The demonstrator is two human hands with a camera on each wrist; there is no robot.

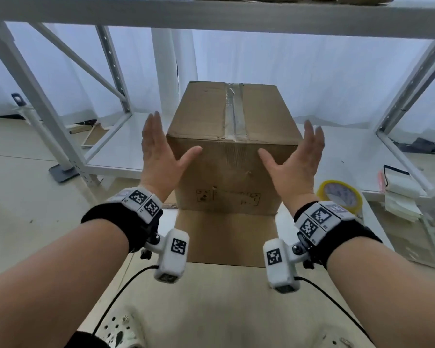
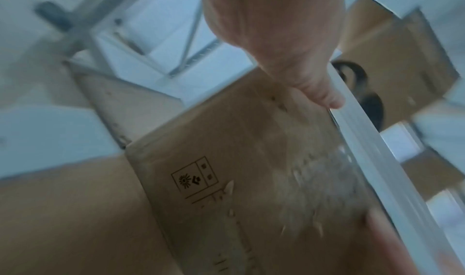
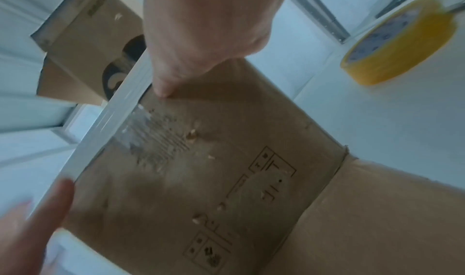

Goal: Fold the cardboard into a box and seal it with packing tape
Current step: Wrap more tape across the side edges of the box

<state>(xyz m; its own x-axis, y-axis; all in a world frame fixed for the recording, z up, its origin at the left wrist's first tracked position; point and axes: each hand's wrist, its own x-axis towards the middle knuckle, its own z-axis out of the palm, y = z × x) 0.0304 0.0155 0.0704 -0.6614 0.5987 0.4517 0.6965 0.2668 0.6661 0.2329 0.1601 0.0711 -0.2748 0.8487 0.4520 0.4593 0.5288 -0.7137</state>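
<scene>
A brown cardboard box stands on the low white shelf, its top seam closed with a strip of clear tape. One flap lies flat toward me at the bottom. My left hand is spread flat beside the box's left side, thumb over the front face. My right hand mirrors it on the right side. Whether the palms touch the cardboard cannot be told. The wrist views show the printed front face with each thumb near it. A yellow tape roll lies to the right.
White metal shelving frames the box above and on both sides. Stacked papers and a notebook sit at the right on the shelf. A small frame lies on the floor at left. Cables run from the wrist cameras.
</scene>
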